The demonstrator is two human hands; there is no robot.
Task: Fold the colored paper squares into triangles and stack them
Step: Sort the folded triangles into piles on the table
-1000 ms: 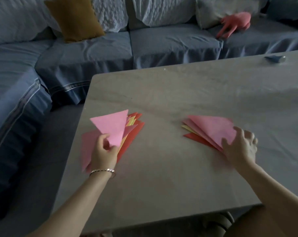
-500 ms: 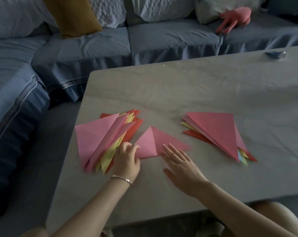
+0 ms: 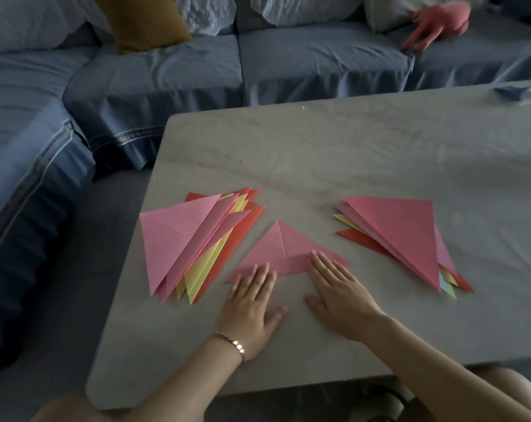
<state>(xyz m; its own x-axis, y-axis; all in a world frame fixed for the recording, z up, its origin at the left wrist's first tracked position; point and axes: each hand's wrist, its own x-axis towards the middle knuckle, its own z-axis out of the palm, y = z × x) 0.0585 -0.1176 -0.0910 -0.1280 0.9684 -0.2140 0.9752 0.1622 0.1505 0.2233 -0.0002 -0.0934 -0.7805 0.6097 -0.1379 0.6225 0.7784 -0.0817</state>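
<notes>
A pink paper (image 3: 281, 249) lies flat on the grey table (image 3: 349, 153) in front of me, showing a triangle shape with creases. My left hand (image 3: 252, 303) lies flat with its fingertips on the paper's near left part. My right hand (image 3: 337, 287) is flat too, fingertips pressing the paper's near right part. To the left sits a fanned pile of pink, yellow and red papers (image 3: 197, 242). On the right lies a stack of folded triangles (image 3: 404, 239), a pink-red one on top.
A blue sofa (image 3: 166, 71) wraps around the table's far and left sides, with a mustard cushion (image 3: 145, 19) and a pink soft toy (image 3: 437, 22) on it. A small blue object (image 3: 513, 92) sits at the table's far right. The table's near edge is close to my arms.
My left hand took a pink paper from the left pile and laid it in the middle. My right hand left the right stack. Both hands now press flat on the paper.
</notes>
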